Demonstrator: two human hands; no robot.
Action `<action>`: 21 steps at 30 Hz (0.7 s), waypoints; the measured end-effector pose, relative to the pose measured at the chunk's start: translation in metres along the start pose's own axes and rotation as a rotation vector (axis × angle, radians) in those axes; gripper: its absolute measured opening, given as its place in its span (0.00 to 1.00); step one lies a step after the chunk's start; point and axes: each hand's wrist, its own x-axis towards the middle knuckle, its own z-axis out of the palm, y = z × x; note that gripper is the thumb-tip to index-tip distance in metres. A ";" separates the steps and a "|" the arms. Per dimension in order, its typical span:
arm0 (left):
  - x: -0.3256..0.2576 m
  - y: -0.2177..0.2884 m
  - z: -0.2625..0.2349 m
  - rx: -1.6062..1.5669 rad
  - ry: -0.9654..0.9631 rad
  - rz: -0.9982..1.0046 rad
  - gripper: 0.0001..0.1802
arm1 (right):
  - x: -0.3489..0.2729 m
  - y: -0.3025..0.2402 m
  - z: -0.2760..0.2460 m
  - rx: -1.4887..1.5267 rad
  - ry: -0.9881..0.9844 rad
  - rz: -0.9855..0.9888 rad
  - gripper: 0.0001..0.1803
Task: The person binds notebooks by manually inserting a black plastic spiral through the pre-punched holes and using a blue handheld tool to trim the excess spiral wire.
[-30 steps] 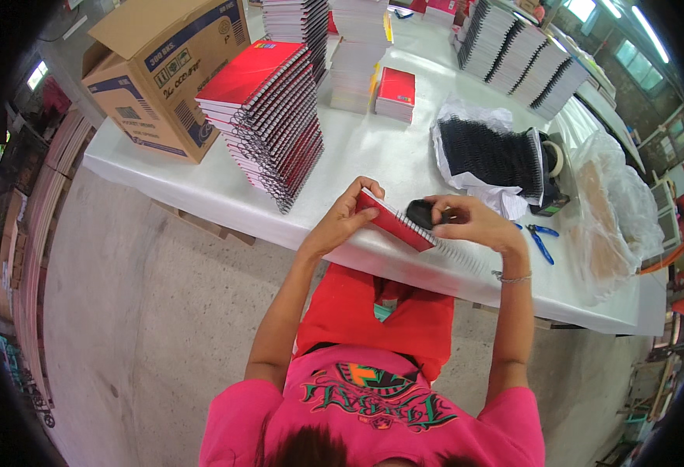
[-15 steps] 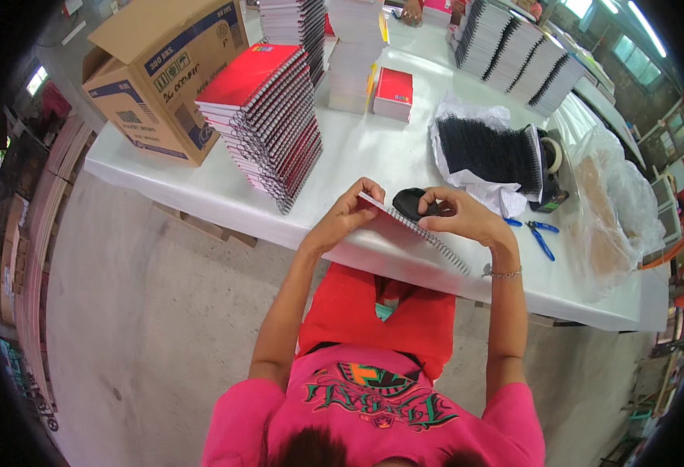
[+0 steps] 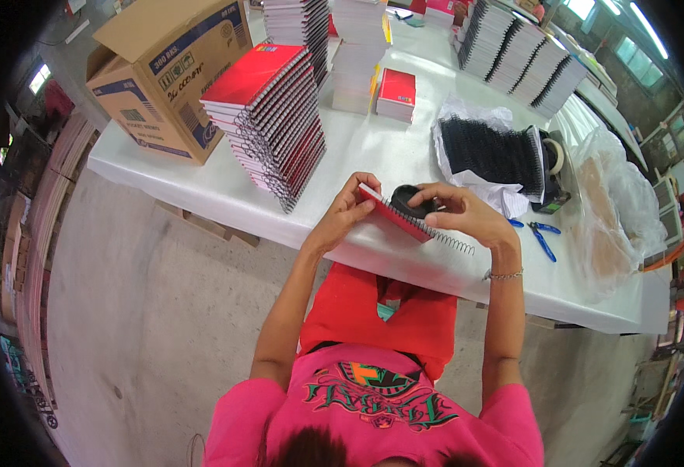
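A thin red notebook point(image 3: 404, 221) is tilted up at the table's front edge. My left hand point(image 3: 345, 215) grips its left end between thumb and fingers. Along its upper edge runs a wire spiral point(image 3: 456, 246), whose loose tail sticks out past the right end. My right hand point(image 3: 473, 219) is curled over this edge, thumb and fingers closed at the spiral. Just behind the notebook sits a round, black, cup-like object point(image 3: 406, 194), partly covered by my right fingers. I cannot make out whether those fingers touch it.
Left of my hands rises a tall stack of red spiral notebooks point(image 3: 268, 117), beside a cardboard box point(image 3: 172, 78). Black coils point(image 3: 488, 152) lie on white paper to the right, near blue-handled pliers point(image 3: 543, 240) and a clear plastic bag point(image 3: 618, 194). More notebook stacks point(image 3: 505, 54) stand behind.
The notebook has tipped so its red cover now shows. My right hand has opened slightly and shifted a little right along the spiral. A far person's hand has left the view.
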 end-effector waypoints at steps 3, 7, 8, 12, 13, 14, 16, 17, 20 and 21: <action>-0.001 -0.002 0.000 -0.056 -0.015 0.015 0.18 | 0.007 -0.003 0.007 -0.060 0.049 0.001 0.19; -0.001 -0.002 -0.003 0.013 0.005 0.029 0.21 | 0.013 0.002 0.007 -0.375 0.292 0.146 0.19; -0.002 -0.002 -0.002 -0.005 -0.009 0.019 0.22 | 0.008 0.004 0.005 -0.168 0.183 0.055 0.19; -0.002 -0.002 -0.003 -0.058 0.003 0.020 0.28 | 0.015 0.011 0.005 -0.113 0.113 0.049 0.19; -0.001 -0.001 -0.002 -0.056 0.000 0.029 0.28 | 0.019 0.015 0.003 -0.053 0.159 0.097 0.20; -0.002 -0.001 0.001 -0.061 -0.010 -0.005 0.29 | 0.015 0.015 -0.001 0.106 0.097 0.081 0.22; -0.002 0.000 -0.002 -0.059 -0.032 -0.057 0.32 | 0.013 0.011 0.003 0.043 0.123 0.069 0.22; -0.004 -0.003 -0.004 -0.060 -0.025 -0.062 0.32 | 0.012 0.009 0.008 -0.012 0.148 0.064 0.23; -0.006 -0.002 0.000 -0.063 -0.018 -0.064 0.35 | 0.015 0.013 0.008 -0.070 0.150 0.078 0.22; -0.003 -0.003 -0.001 -0.063 -0.020 -0.062 0.35 | 0.015 0.013 0.008 -0.194 0.164 0.121 0.22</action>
